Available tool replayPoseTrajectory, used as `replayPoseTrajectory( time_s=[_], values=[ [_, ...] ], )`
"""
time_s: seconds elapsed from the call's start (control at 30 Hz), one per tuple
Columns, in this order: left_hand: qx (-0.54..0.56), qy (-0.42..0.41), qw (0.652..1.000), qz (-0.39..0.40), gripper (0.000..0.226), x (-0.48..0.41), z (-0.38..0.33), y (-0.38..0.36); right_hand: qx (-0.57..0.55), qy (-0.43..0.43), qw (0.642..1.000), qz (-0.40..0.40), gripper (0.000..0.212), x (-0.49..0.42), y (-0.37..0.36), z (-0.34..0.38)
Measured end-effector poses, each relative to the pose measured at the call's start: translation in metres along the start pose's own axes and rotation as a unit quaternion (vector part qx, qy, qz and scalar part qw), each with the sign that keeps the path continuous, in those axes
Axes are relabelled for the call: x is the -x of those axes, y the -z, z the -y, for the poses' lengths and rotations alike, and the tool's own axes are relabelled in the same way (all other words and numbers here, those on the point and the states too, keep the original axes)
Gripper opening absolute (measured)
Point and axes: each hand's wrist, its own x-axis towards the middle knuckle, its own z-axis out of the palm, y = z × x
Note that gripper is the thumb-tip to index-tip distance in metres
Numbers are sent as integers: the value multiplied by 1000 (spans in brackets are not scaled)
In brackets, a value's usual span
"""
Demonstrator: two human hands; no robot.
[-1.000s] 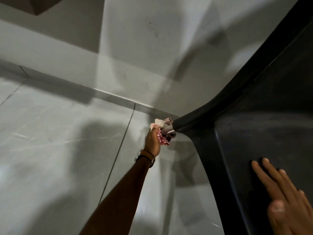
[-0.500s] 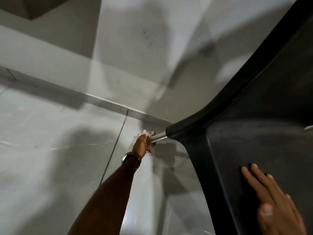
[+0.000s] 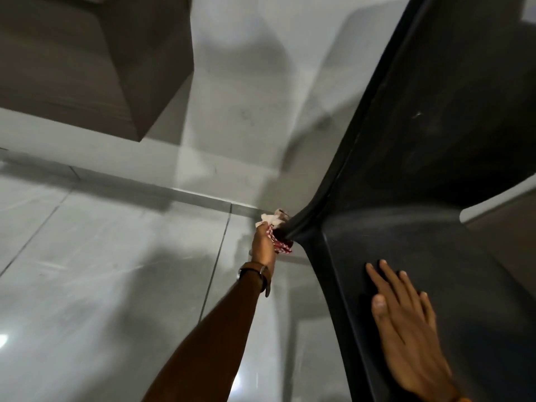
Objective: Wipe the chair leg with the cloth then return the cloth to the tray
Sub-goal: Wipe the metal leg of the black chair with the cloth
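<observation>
A black plastic chair [image 3: 435, 198] fills the right side, seen from above. My left hand [image 3: 263, 243] reaches down beside its front corner, closed around a red-and-white checked cloth [image 3: 280, 242]. The cloth is bunched right under the black corner [image 3: 298, 227] where the leg joins the seat. The metal leg itself is hidden by the cloth and hand. My right hand [image 3: 406, 329] lies flat, fingers spread, on the chair seat. No tray is in view.
Glossy grey floor tiles [image 3: 101, 271] spread to the left and below. A pale wall [image 3: 246, 111] rises behind the chair. A brown box-like block [image 3: 87, 59] juts out at the upper left, above the floor.
My left hand slid down the metal leg with the cloth, then came back up to the chair corner, covering the leg. The view shifted; my right hand stayed on the seat.
</observation>
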Motion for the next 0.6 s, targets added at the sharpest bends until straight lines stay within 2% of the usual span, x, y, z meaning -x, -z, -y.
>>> replayPoseTrajectory(
  time_s=[0.1,0.27,0.43,0.53,0.6],
  values=[
    [53,-18,998,17,37,31,-18,-10,-3,6,1000,-10,64,1,-1,-1],
    [161,-10,986,34,52,57,-32,7,1,9,1000,-12,64,0,-5,-4],
    [203,-2,973,108,51,100,-44,30,-13,12,1000,-15,70,-1,-6,-7],
    [225,-5,968,115,53,132,-53,31,-15,11,1000,-10,72,-2,-2,-7],
    [234,-8,967,104,63,156,-62,24,-16,11,1000,-3,72,-1,-1,-7]
  ],
)
